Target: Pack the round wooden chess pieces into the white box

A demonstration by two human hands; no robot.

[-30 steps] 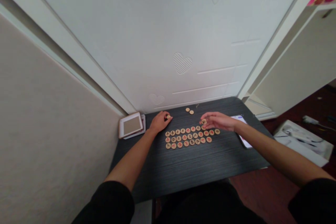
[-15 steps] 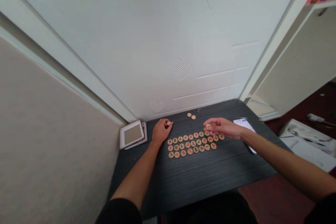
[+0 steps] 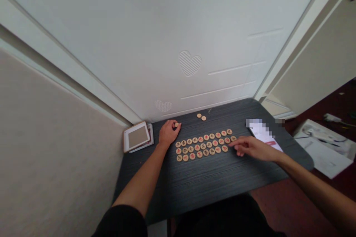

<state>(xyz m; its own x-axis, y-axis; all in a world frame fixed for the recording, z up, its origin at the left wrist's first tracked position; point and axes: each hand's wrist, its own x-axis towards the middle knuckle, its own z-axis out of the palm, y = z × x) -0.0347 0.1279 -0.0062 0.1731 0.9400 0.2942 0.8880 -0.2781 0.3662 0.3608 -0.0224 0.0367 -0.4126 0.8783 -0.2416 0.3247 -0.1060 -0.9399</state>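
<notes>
Ten round pieces [image 3: 206,137] make the back row, ten make the middle row [image 3: 203,146], and eight make the front row [image 3: 205,152]. Two loose pieces [image 3: 204,118] lie behind. One piece [image 3: 176,124] shows in the left hand [image 3: 168,132].

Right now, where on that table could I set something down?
Most room: the dark table between the lowest row of discs and its near edge. Also bare: the back, between the two loose discs and the phone. Crowded: the three disc rows, the right hand at their end, and the stacked frames beside the left hand.
</notes>
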